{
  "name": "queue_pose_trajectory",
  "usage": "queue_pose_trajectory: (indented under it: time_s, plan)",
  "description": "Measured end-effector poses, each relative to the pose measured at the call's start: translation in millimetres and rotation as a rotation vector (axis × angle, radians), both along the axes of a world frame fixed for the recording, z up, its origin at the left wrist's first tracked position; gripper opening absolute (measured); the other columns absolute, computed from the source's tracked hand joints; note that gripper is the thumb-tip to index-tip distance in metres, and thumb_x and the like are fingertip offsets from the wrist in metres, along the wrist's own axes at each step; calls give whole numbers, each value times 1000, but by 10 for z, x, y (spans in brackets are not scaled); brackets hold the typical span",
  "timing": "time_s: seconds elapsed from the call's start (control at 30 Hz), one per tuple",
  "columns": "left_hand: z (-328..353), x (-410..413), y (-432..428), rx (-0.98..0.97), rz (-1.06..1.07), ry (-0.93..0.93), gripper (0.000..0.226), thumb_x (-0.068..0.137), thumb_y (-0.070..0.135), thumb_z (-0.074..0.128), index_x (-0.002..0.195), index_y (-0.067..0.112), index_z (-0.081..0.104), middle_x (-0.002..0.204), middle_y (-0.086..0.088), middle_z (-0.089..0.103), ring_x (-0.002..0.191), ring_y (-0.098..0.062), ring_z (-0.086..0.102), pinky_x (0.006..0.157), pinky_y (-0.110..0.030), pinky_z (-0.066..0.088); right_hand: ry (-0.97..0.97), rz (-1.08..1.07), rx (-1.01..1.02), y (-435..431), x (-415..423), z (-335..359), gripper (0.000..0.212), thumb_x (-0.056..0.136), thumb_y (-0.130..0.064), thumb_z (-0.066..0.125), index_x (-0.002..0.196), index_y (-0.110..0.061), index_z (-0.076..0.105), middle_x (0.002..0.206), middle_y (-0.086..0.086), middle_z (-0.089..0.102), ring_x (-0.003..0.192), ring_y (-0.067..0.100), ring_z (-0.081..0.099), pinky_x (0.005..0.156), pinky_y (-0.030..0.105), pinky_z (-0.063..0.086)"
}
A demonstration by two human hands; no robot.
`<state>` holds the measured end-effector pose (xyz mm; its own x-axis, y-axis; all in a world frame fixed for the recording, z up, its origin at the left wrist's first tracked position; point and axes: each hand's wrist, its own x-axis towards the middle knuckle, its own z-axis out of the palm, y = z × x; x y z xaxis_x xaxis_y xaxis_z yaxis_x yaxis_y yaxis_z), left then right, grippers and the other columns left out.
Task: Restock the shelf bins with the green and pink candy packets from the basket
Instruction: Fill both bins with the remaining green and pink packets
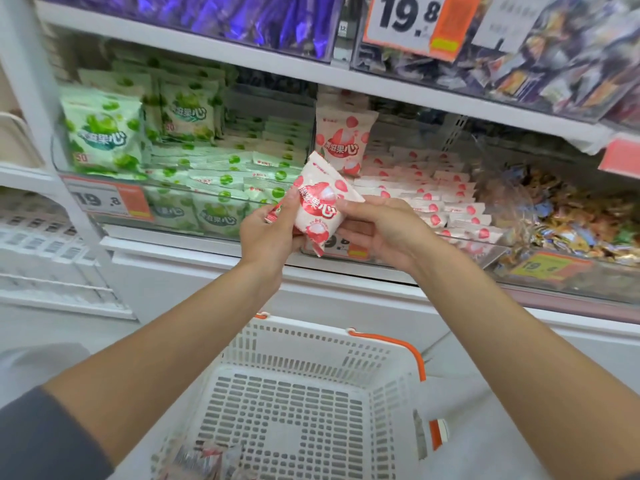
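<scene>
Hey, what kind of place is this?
Most likely a shop's sweets aisle: shelf bins stocked with green packets and pink packets, price tags reading 19.8, and a white shopping basket below. The left hand and right hand hold one pink packet.

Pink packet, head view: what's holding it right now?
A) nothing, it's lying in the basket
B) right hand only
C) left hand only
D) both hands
D: the left hand and the right hand each pinch a side of the pink packet, which is held up well above the basket.
</scene>
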<state>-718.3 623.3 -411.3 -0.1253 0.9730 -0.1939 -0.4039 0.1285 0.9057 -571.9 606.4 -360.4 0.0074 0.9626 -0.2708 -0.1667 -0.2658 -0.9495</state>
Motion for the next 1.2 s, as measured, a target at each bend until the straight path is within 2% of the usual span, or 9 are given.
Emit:
queue_pose_trajectory:
  time_s: [0.17,0.3,0.53,0.6,0.73,0.8,1.0,1.13,1.2]
  plan:
    - [146,-19,71,67,24,29,28,90,36,66,91,8,63,88,-6,73,70,-8,72,58,-23,56,104,-104,33,80,-64,66,18,86,-5,68,103,1,67,93,12,75,85,22,73,73,30,60]
    - [118,-59,72,22,101,-23,50,79,53,72,101,9,66,93,-4,75,83,-16,73,73,-36,61,190,-65,10,116,-185,68,24,87,-5,67,110,2,65,106,16,72,97,24,71,81,33,60]
    - [88,-53,-29,70,-71,52,15,84,19,75,91,9,65,70,-3,68,55,-8,62,53,-19,54,315,-67,41,111,-209,53,31,92,-15,63,118,2,62,108,21,71,97,27,71,82,35,59]
    - [87,-95,-6,112,-54,107,17,84,19,75,90,6,65,64,0,68,49,-7,60,48,-18,51,173,-91,96,98,-154,63,26,95,-16,59,114,3,63,105,21,71,93,27,72,80,35,60]
    - [76,-52,-22,153,-42,197,22,82,20,77,87,2,65,59,-2,66,43,-8,58,42,-18,48,-521,-131,280,98,-4,99,20,98,-17,56,95,-3,70,89,15,74,73,19,73,64,28,61]
    - [61,-21,-12,154,-34,194,27,81,21,78,91,-1,65,59,-1,66,43,-8,59,43,-18,47,-530,-168,287,92,12,111,22,98,-18,56,94,-3,70,86,14,74,70,19,73,62,30,61]
    - [0,-9,-15,187,-61,144,16,86,21,72,90,6,67,65,0,70,50,-9,62,51,-21,54,-17,-40,155,5,-172,-37,27,91,-9,64,113,7,62,106,21,71,97,31,71,86,39,58]
    - [76,-69,41,159,-129,241,47,83,44,68,112,8,60,90,-6,73,74,-16,73,60,-29,60,-117,-294,256,172,67,160,28,87,8,57,113,0,61,104,10,72,89,21,73,76,34,60]
    - [66,-138,95,190,-56,377,41,89,41,65,116,11,57,96,-8,70,73,-14,70,59,-28,57,-304,-411,321,291,246,263,25,90,3,57,114,-6,59,97,1,72,83,13,72,74,31,60]
